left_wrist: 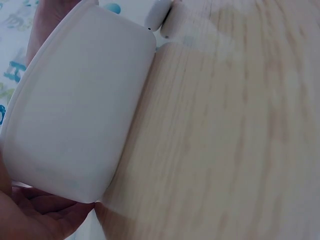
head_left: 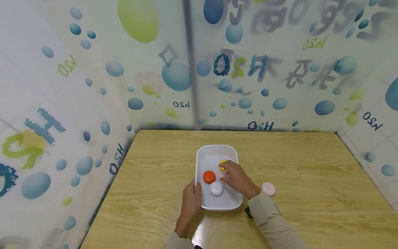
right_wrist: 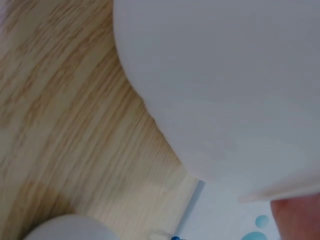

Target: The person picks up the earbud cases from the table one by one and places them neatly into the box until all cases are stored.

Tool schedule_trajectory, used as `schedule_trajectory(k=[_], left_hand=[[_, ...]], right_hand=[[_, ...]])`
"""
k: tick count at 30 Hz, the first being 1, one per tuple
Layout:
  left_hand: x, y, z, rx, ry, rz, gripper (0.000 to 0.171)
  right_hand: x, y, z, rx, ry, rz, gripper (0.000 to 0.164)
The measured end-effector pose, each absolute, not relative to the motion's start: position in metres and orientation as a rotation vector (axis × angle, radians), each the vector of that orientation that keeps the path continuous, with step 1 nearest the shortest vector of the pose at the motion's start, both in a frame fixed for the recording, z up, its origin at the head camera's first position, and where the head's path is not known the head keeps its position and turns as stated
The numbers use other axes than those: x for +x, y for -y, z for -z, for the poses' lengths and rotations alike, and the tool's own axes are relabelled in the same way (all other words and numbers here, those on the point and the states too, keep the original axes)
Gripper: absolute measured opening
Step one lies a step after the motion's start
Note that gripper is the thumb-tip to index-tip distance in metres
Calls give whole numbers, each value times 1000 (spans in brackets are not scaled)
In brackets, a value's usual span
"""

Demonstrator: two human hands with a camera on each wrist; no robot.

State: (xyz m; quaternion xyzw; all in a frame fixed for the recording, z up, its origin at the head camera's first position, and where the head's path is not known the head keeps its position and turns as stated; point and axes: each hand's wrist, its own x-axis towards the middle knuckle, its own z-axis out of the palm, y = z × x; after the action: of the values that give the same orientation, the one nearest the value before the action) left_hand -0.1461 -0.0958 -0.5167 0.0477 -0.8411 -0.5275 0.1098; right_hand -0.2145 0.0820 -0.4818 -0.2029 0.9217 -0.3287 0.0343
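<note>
A white rectangular tray [head_left: 217, 206] with rounded corners lies on the wooden table. My left hand [head_left: 191, 199] grips its left side, thumb at the rim; the left wrist view shows the fingers against the tray's outer wall [left_wrist: 75, 110]. Inside the tray are an orange-red round piece [head_left: 209, 177], a white round piece [head_left: 216, 188] and a yellow round piece [head_left: 222, 165]. My right hand [head_left: 237, 177] reaches in over the right rim. Its curved fingers partly cover the yellow piece, and a pale pink round piece [head_left: 223, 177] shows between thumb and fingers, mostly hidden.
Another pale pink disc [head_left: 268, 189] lies on the wooden table [head_left: 311, 180], just right of the tray and near the right wrist. Patterned walls [head_left: 224, 93] with blue and green dots stand behind and at both sides of the table.
</note>
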Motion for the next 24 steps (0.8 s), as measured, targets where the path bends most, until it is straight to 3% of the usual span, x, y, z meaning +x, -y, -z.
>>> schedule_trajectory(k=[12, 24], left_hand=[[-146, 94, 517, 147, 2475, 1542, 26], [-146, 95, 519, 178, 2488, 1544, 26]], right_hand=[[-212, -95, 475, -456, -2813, 1132, 46], [-209, -138, 477, -483, -2944, 1200, 44]])
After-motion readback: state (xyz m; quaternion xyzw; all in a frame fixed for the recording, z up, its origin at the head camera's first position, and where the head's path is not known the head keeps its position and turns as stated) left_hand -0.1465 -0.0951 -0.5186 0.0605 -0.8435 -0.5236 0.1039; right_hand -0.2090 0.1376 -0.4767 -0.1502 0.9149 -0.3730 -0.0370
